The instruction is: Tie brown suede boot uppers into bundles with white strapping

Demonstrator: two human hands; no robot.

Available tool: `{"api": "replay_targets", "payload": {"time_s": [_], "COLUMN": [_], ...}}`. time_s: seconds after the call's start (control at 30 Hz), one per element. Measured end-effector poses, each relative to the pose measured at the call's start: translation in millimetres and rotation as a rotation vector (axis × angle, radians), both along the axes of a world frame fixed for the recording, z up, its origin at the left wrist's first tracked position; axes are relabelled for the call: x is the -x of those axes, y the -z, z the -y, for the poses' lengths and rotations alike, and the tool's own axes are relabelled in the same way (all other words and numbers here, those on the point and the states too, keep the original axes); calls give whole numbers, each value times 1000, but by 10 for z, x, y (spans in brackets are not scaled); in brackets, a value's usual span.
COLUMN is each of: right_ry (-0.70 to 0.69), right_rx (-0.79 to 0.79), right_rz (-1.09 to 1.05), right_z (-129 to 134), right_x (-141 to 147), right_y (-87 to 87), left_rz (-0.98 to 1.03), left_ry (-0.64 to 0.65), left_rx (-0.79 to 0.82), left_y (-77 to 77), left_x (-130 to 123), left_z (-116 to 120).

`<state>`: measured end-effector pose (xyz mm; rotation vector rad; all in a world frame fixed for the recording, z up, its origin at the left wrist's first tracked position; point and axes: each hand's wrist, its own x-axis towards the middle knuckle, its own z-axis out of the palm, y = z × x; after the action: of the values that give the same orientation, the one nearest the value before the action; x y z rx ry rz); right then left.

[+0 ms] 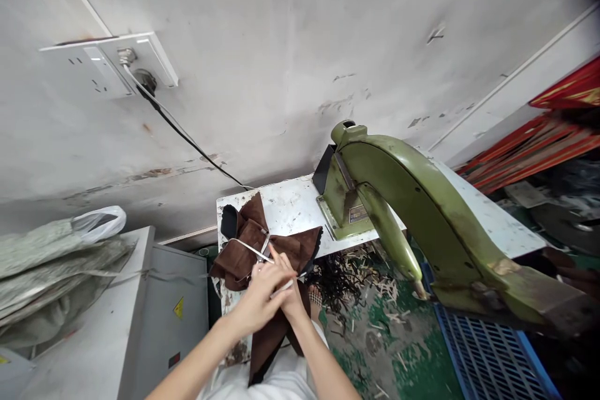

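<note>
A bundle of brown suede-like pieces (244, 250) with dark, jagged edges lies at the left end of the white table. A thin white strip (248, 247) crosses the bundle and runs to my hands. My left hand (263, 290) overlaps my right hand (289, 287) at the bundle's near side, both with fingers closed on the strip. A short whitish end shows between the hands. Something small and metallic lies by the fingertips; its kind is unclear. More brown material (267, 344) hangs below my hands, over my lap.
A green cast-metal machine (412, 200) stands on the white table (293, 206), its arm reaching toward the right front. Dark and pale scraps (347, 281) litter the floor beside a blue plastic crate (487, 350). At left, a grey cabinet (175, 300) carries sacks (51, 269). A cable (197, 147) runs down the wall.
</note>
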<state>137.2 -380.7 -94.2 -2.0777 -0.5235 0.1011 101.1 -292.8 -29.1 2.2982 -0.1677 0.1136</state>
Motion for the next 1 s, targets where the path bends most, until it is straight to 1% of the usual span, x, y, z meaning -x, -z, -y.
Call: {"api": "replay_targets", "payload": {"time_s": [0.07, 0.1, 0.13, 0.17, 0.23, 0.27, 0.33, 0.43, 0.5, 0.6, 0.63, 0.7, 0.77, 0.83, 0.87, 0.93, 1.0], "right_ry": [-46, -56, -64, -71, -64, -61, -58, -44, -47, -8, 36, 144, 213, 240, 243, 233, 169], "right_rx": [-147, -212, -269, -308, -323, -321, -314, -337, -386, -448, -473, -545, -612, -615, -595, -556, -501], "right_rz": [-137, -208, -275, -325, -372, -384, -396, -363, -311, -266, -294, -443, -614, -679, -650, -538, -419], "right_z": [77, 92, 93, 84, 55, 44, 39, 82, 131, 182, 184, 163, 123, 82, 67, 55, 71], "right_x": [-70, -91, -102, -105, -101, -99, -103, -124, -143, -193, -219, -283, -346, -380, -380, -351, -301], "right_y": [62, 81, 95, 106, 122, 127, 124, 74, 22, -27, -25, 2, 33, 40, 30, -10, -62], "left_rz": [-5, -28, -67, -135, -293, -355, -414, -364, -287, -119, -61, 44, 141, 202, 212, 193, 153], "left_ry": [-173, -245, -272, -231, -56, 16, 88, 82, 36, -46, -69, -93, -74, -40, -37, -72, -128], "left_rx": [-10, -47, -100, -161, -248, -258, -240, -199, -175, -161, -158, -167, -201, -267, -314, -403, -435], "left_y": [-174, -216, -230, -223, -179, -157, -138, -151, -139, -40, 11, 119, 216, 289, 317, 358, 378], "left_x": [-36, -100, -182, -273, -438, -500, -571, -563, -506, -381, -337, -259, -206, -178, -171, -165, -167], "left_z": [-301, -405, -474, -509, -509, -490, -453, -428, -417, -392, -384, -378, -380, -379, -373, -344, -301]}}
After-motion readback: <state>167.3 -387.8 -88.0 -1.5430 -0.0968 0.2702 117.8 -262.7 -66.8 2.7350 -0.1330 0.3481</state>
